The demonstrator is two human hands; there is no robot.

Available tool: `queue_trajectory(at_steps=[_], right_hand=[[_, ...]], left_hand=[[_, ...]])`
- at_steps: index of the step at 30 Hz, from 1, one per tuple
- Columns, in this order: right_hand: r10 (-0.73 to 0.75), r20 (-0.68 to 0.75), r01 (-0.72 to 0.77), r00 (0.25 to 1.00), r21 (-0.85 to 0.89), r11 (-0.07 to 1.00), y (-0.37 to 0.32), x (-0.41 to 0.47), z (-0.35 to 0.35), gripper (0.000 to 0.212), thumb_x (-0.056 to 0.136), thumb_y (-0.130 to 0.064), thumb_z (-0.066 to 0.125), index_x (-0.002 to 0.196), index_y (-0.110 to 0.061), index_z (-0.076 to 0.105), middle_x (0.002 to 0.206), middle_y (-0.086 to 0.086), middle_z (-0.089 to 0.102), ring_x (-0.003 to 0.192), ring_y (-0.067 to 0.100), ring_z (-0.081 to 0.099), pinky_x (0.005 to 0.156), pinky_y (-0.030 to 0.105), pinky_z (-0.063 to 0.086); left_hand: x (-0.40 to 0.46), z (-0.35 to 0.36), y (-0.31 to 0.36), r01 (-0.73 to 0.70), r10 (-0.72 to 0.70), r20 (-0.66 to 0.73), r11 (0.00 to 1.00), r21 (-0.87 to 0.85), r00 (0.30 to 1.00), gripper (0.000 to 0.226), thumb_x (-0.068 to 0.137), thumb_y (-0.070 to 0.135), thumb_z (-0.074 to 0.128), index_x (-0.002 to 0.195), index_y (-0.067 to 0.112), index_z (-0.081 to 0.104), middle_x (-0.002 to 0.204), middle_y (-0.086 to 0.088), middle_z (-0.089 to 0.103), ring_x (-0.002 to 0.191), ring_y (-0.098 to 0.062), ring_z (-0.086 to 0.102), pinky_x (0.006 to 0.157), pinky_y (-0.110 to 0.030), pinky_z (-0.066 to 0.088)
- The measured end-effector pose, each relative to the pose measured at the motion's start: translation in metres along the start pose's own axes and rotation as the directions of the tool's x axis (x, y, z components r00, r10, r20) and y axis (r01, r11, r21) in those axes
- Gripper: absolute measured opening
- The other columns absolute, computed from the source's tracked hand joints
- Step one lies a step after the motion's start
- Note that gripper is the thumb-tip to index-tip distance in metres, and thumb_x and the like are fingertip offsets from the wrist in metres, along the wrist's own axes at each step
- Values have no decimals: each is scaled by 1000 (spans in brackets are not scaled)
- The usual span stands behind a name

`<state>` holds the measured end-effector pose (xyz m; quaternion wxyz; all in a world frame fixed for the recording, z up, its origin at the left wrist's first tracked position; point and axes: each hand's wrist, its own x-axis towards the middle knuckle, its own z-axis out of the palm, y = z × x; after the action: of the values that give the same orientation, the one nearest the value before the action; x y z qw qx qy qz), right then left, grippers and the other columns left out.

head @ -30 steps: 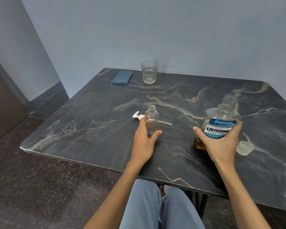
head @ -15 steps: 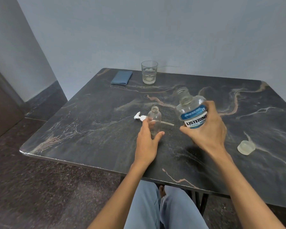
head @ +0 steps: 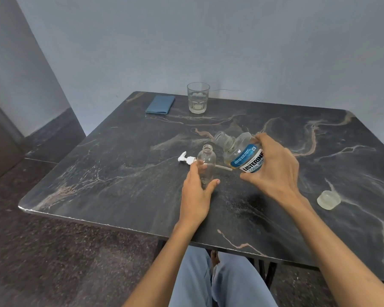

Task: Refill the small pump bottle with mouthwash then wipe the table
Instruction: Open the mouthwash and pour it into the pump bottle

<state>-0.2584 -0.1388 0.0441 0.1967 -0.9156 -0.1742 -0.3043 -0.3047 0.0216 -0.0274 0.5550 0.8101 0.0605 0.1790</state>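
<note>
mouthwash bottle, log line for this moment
right hand: tilts mouthwash bottle | left hand: holds small bottle upright | pour: none visible

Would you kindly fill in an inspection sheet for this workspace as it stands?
Surface: dark marbled table, no spill visible.
Job's things: small bottle upright, uncapped; mouthwash bottle tilted towards it, uncapped; pump head lying behind; folded blue cloth at far edge.
Clutter: glass; clear cap.
Hands: left hand holds the small bottle; right hand grips the mouthwash bottle.
Cables: thin wire behind the glass.
Surroundings: blue-grey walls, dark floor.
</note>
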Motion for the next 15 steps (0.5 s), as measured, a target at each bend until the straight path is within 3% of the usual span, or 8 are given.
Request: queue_trajectory(at_steps=[9,15], right_hand=[[-84,-12,82,996,-91,992,1,3,-2,72,37,-26,87,99,-17,52,79,0,63,64,23,56,61,29,36],[-88,-8,86,996,-105,991,1,3,-4,73,34,-23,87,98,-15,54,78,1,62,62,25,55,60,29,36]], left_hand=[[0,0,1,10,-10,1,1000,-10,1000,51,82,21,71,126,20,44,126,7,56,119,-10,51,102,-33,43],[0,-1,2,-1,1,-19,1000,-13,1000,49,81,19,71,124,16,47,123,5,58,114,-10,55,97,-38,46]])
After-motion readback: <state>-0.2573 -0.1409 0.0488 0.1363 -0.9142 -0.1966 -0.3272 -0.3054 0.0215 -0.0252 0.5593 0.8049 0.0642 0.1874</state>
